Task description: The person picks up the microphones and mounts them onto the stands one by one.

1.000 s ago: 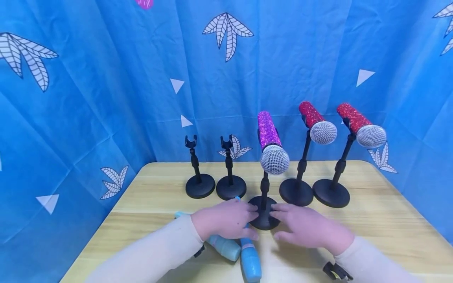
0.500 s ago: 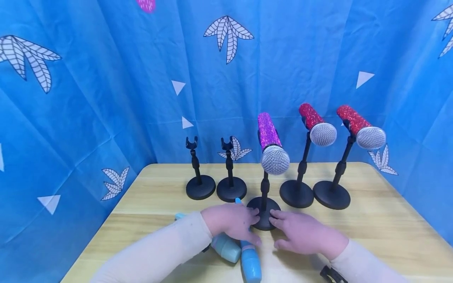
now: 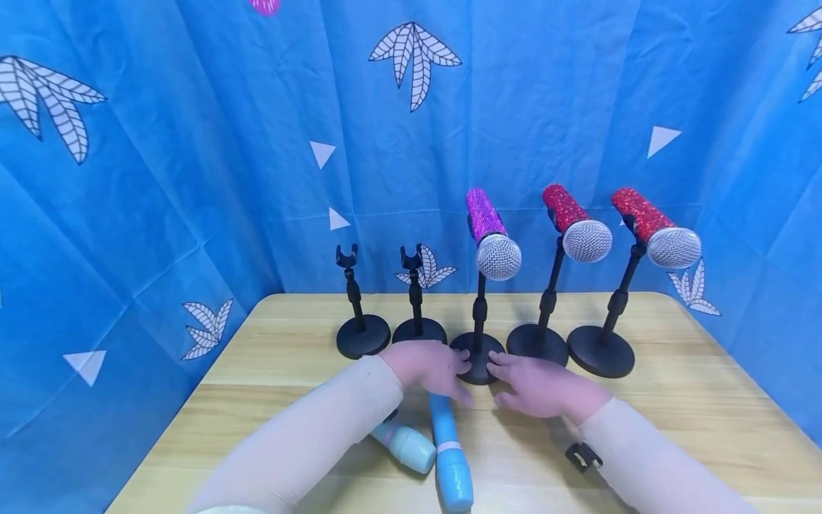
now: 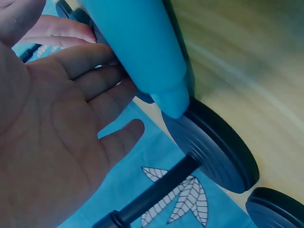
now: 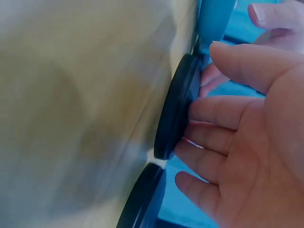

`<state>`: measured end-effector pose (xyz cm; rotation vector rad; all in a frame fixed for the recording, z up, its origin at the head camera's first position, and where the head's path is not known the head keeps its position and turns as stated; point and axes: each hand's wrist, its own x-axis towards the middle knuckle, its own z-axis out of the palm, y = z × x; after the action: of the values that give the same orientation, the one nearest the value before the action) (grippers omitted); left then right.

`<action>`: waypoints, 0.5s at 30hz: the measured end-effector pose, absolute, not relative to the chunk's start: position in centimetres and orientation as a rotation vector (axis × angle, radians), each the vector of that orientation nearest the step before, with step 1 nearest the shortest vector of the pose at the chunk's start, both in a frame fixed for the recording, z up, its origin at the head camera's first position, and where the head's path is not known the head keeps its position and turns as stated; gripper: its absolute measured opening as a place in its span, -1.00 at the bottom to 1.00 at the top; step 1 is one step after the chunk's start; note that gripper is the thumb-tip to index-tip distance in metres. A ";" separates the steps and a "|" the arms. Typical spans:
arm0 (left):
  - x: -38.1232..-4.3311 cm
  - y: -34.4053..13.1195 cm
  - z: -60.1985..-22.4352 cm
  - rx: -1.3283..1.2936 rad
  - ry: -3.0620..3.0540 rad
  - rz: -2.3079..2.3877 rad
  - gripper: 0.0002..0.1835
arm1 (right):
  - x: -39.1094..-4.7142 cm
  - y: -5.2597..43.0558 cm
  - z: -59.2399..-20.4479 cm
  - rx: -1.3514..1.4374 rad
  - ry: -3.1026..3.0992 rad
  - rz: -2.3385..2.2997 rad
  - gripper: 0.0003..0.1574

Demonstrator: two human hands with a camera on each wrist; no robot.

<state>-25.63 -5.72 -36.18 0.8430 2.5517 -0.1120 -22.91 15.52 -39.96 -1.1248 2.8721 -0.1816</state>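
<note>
A purple glitter microphone (image 3: 486,221) with a silver mesh head rests in the cradle of a black stand, the middle one in the row. On the left of that stand's round base (image 3: 478,368) is my left hand (image 3: 429,368), fingers fairly straight. From the other side my right hand (image 3: 542,385) touches the base with extended fingertips, seen close up in the right wrist view. Two light blue microphones lie on the table: one (image 3: 452,457) partly under my left hand, the other (image 3: 407,446) partly covered by my left forearm.
Two black stands with bare cradles (image 3: 347,258) (image 3: 411,260) stand left of the purple microphone. To its right, two stands hold red glitter microphones (image 3: 568,210) (image 3: 648,218). The wooden table (image 3: 693,428) meets a blue patterned curtain (image 3: 546,93) behind.
The middle stand with the purple microphone has slid back, away from me, into line with the other stands. Both hands have moved forward with its base. The blue microphones stay about where they were.
</note>
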 end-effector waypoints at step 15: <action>-29.0 -5.1 -36.7 0.778 2.511 -0.054 -0.25 | -26.3 16.9 -39.9 -1.073 2.752 -0.462 -0.41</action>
<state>-28.99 -5.11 -36.67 0.7781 2.5111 -0.0542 -26.32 16.93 -39.90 -1.0728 2.7518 -0.4620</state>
